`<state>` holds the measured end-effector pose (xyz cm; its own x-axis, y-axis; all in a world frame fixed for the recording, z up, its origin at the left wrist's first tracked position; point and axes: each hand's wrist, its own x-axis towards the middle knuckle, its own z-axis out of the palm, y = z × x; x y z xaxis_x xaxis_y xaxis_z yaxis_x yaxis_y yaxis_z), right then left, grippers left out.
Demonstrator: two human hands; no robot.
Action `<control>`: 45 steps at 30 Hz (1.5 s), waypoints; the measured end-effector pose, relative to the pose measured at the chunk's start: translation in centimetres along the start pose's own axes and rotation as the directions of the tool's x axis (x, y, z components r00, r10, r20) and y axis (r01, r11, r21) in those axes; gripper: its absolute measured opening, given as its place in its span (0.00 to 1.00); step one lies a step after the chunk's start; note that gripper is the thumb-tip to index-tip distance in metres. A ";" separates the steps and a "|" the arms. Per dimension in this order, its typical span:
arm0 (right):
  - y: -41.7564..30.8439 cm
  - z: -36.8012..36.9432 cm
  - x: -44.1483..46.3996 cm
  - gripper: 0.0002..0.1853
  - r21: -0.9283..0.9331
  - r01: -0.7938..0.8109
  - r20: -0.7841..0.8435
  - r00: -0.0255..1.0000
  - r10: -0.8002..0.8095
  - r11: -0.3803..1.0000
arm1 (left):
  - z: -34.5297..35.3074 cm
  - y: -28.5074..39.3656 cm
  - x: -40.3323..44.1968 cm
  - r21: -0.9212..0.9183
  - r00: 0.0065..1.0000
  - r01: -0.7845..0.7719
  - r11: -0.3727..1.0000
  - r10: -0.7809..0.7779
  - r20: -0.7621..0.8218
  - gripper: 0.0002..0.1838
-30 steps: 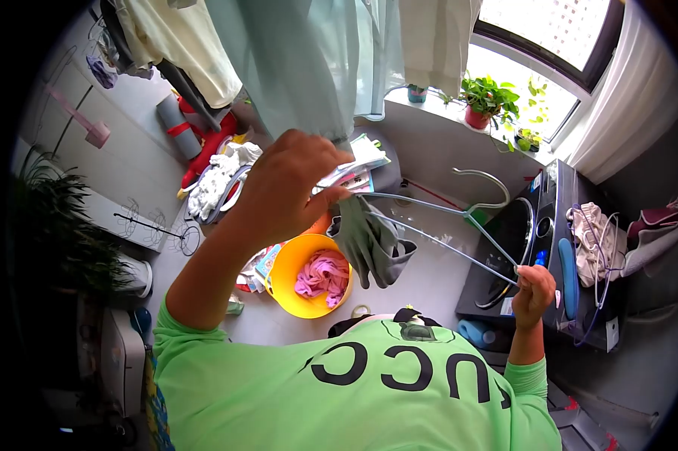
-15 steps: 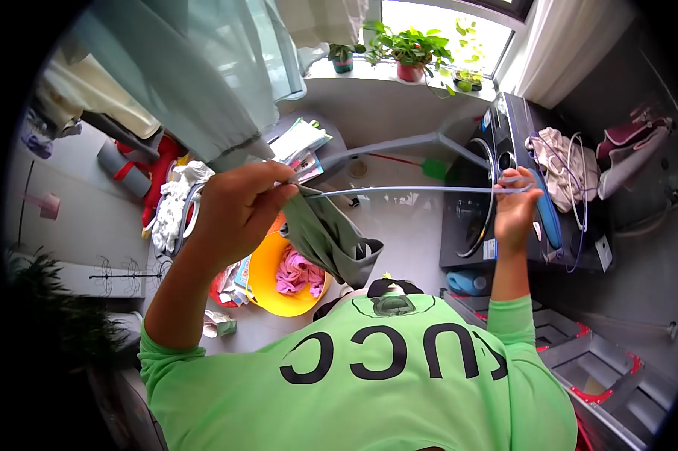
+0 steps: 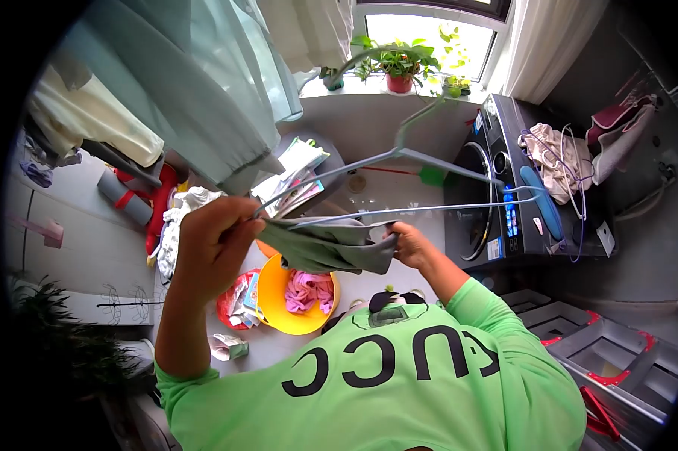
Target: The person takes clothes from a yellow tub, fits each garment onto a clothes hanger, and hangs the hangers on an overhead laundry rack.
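A pale blue clothes hanger (image 3: 444,207) stretches across the middle of the view, its hook toward the window and its right end free. My left hand (image 3: 217,242) is closed around the hanger's left end, pinching the edge of a grey-green garment (image 3: 320,248) there. The cloth hangs in folds below the left part of the bottom bar. With its fingers closed, my right hand (image 3: 409,246) grips the garment's other edge, below the bar and apart from it. The garment's exact kind cannot be made out.
Below the garment stands a yellow bucket (image 3: 297,322) with pink cloth (image 3: 309,292) inside. A dark washing machine (image 3: 478,188) is at the right, clothes and hangers on top. Damp-looking curtains or laundry (image 3: 181,83) hang upper left. A folded ladder (image 3: 579,342) lies lower right; potted plants (image 3: 399,83) line the sill.
My right hand has let go of the hanger's right end and moved left and down to grip the garment. The hanger and my left hand have shifted slightly down; the cloth is now spread wider.
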<state>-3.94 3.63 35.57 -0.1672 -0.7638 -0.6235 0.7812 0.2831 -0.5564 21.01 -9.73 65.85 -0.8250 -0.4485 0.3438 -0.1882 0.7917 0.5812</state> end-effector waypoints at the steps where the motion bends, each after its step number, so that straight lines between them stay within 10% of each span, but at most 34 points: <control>1: -1.2 -0.2 -1.1 0.05 0.082 0.050 0.041 0.998 -0.053 0.995 | -0.1 -0.7 -0.4 -0.012 0.999 -0.037 0.999 0.037 -0.028 0.04; 10: -9.1 -0.6 -8.5 0.16 0.532 0.235 0.427 0.756 -0.497 0.814 | -2.7 -5.4 -4.8 0.050 0.987 0.138 0.989 -0.134 -0.084 0.05; 15: -11.9 0.7 -11.4 0.16 0.404 0.414 0.443 0.692 -0.570 0.816 | -3.0 -5.8 -5.3 0.078 0.992 0.100 0.992 -0.094 -0.085 0.04; 22: -14.3 5.4 -18.1 0.11 -0.222 0.805 0.200 0.590 -0.782 0.550 | -3.1 -5.8 -5.2 0.045 0.991 0.103 0.994 -0.099 -0.086 0.03; 29: -12.6 7.2 -18.9 0.08 -0.134 0.853 0.226 0.522 -0.823 0.504 | -1.7 -4.6 -4.9 0.056 0.997 0.043 0.998 -0.039 -0.072 0.05; 33: -12.0 6.7 -19.9 0.10 -0.471 0.868 0.362 0.351 -0.863 0.156 | -1.9 -5.6 -5.4 -0.001 0.995 0.051 0.999 -0.051 -0.086 0.06; 39: -14.5 7.1 -21.3 0.14 -0.681 0.435 0.662 0.022 -0.749 -0.589 | -1.7 -5.2 -5.3 -0.041 0.996 0.045 0.998 -0.049 -0.079 0.05; 45: -14.5 5.4 -20.7 0.13 -0.598 0.674 0.758 0.300 -0.580 -0.433 | -2.2 -7.1 -6.2 -0.100 0.984 0.156 0.983 -0.163 -0.067 0.04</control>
<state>-8.56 12.17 59.57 -0.0472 -0.8327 0.5518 -0.8109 -0.2906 -0.5079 28.62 -13.44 61.24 -0.7456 -0.5983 0.2934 -0.2603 0.6668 0.6983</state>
